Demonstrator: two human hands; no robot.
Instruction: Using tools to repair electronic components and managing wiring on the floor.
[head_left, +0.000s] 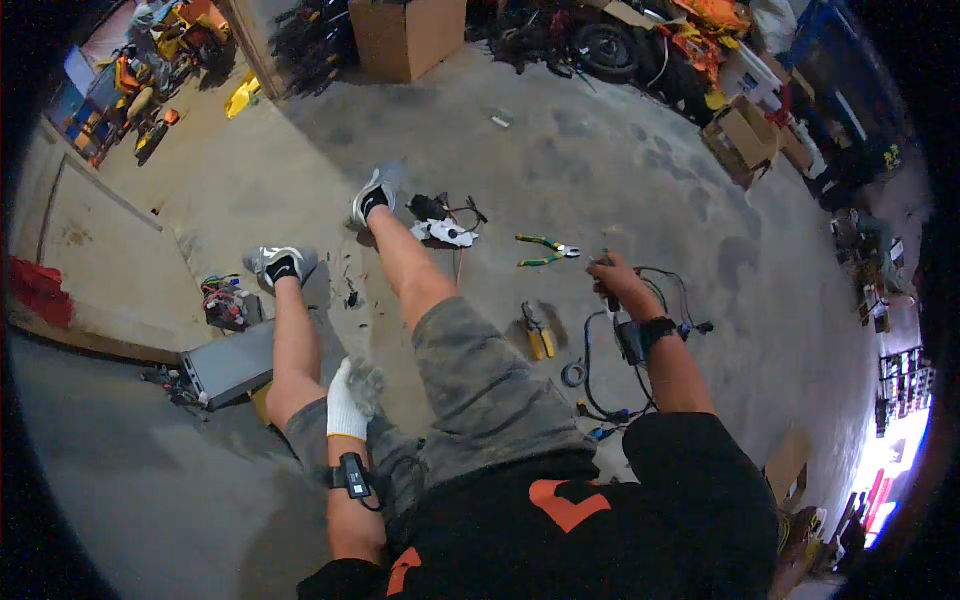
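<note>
My right hand (622, 284), bare and with a black strap at the wrist, is closed on a dark, slim object that I cannot make out. Beside it lie a black cable harness (589, 362) with connectors and a small black box (630, 343). My left hand (354, 392), in a white glove with a grey palm, is by my left thigh. Its thumb stands apart from slightly blurred fingers, with nothing seen in them. Green-handled pliers (547, 250) lie left of my right hand. Nearer are yellow-handled pliers (539, 333) and a roll of dark tape (574, 374).
A white glove or cloth (446, 233) and a black part (428, 207) lie by my right foot. Near my left leg are a grey metal case (230, 365), a wire bundle (228, 302) and small scraps. Cardboard boxes (408, 40) and heaped parts line the far side.
</note>
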